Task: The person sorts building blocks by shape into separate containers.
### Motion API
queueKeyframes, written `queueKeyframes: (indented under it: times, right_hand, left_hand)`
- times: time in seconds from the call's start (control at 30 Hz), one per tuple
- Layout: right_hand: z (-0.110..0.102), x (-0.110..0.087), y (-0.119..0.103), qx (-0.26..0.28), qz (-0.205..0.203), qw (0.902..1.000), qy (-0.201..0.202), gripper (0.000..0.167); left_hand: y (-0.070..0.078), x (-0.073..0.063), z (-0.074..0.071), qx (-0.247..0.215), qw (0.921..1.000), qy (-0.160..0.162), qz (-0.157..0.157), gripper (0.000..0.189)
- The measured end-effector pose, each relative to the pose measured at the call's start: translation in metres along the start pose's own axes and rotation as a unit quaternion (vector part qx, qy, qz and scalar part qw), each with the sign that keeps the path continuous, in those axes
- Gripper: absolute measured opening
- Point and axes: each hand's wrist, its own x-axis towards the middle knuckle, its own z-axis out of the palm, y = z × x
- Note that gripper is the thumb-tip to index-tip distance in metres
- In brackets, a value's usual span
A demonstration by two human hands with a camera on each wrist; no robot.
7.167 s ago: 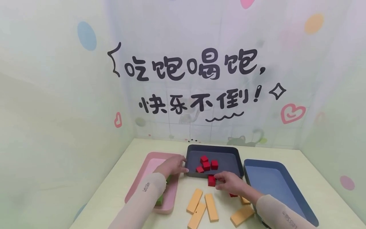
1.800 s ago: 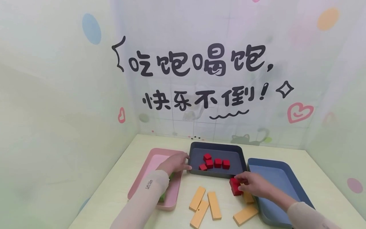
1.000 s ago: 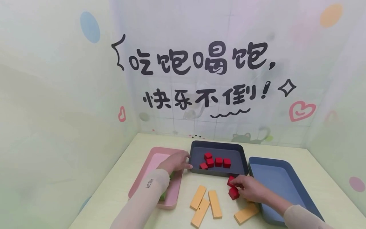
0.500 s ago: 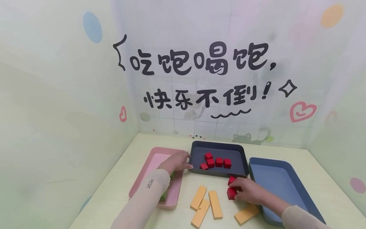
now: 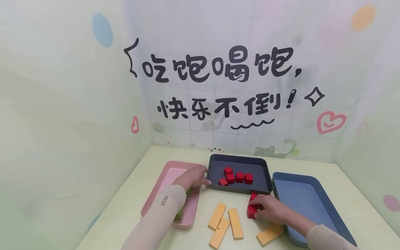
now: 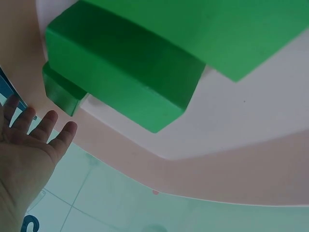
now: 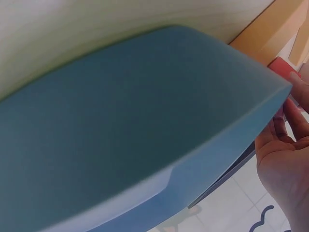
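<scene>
My left hand (image 5: 193, 176) reaches over the right rim of the pink tray (image 5: 195, 211), fingers spread beside the dark grey tray's (image 5: 265, 170) left edge, holding nothing. Under the left forearm lie green blocks (image 6: 125, 72), large in the left wrist view. In front of the dark tray, my right hand (image 5: 271, 208) pinches the nearer of two red cubes (image 5: 251, 211) between thumb and fingers. The other red cube (image 5: 253, 197) sits just behind it, partly covered by the fingers. Several red cubes (image 5: 239, 177) lie inside the dark tray.
A blue tray (image 5: 307, 205) stands at the right, under the right forearm. Several yellow rectangular blocks (image 5: 235, 224) lie on the table (image 5: 125, 208), one of them (image 5: 269, 234) against the blue tray. A printed wall sheet (image 5: 218, 86) rises behind the table.
Since the earliest frame, one more red cube lies in the dark tray. My right hand moved right to the two remaining cubes, then shifted the nearer one slightly left. My left hand stayed put.
</scene>
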Motion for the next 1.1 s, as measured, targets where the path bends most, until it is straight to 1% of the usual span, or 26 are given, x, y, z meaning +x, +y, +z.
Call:
queueKeyframes:
  times: [0.1,0.27,0.37,0.5,0.7,0.93,1.0,1.1]
  right_hand:
    - [-0.002,-0.001,-0.003,0.01,-0.003,0.9999,0.013,0.031]
    - [-0.007,-0.002,-0.006,0.019,-0.021,0.999,0.036,0.031]
    - [-0.011,-0.001,-0.008,0.025,-0.019,0.9986,0.042,0.031]
    - [-0.018,0.001,-0.011,0.027,-0.006,0.9983,0.051,0.031]
    - [-0.028,0.007,-0.01,0.03,-0.021,0.997,0.069,0.032]
    - [-0.041,0.017,-0.008,0.005,0.014,0.9948,0.1,0.033]
    - [-0.046,0.02,-0.006,0.002,0.018,0.9945,0.103,0.034]
    - [-0.052,0.023,0.0,0.014,0.03,0.9947,0.097,0.035]
  left_hand:
    - [0.0,0.001,0.0,0.003,1.0,-0.002,-0.005,0.055]
    - [0.0,0.001,0.0,0.001,1.0,0.0,-0.005,0.055]
    - [-0.001,0.0,0.001,-0.005,1.0,0.002,-0.006,0.056]
    - [-0.002,0.0,0.002,-0.01,0.9999,0.005,-0.005,0.055]
    - [-0.002,0.0,0.002,-0.011,0.9999,0.005,-0.004,0.056]
    - [-0.002,0.0,0.002,-0.01,0.9999,0.005,0.0,0.056]
    - [-0.002,-0.001,0.002,-0.01,0.9999,0.005,0.0,0.056]
    - [-0.001,-0.002,0.001,-0.01,0.9999,0.006,0.001,0.056]
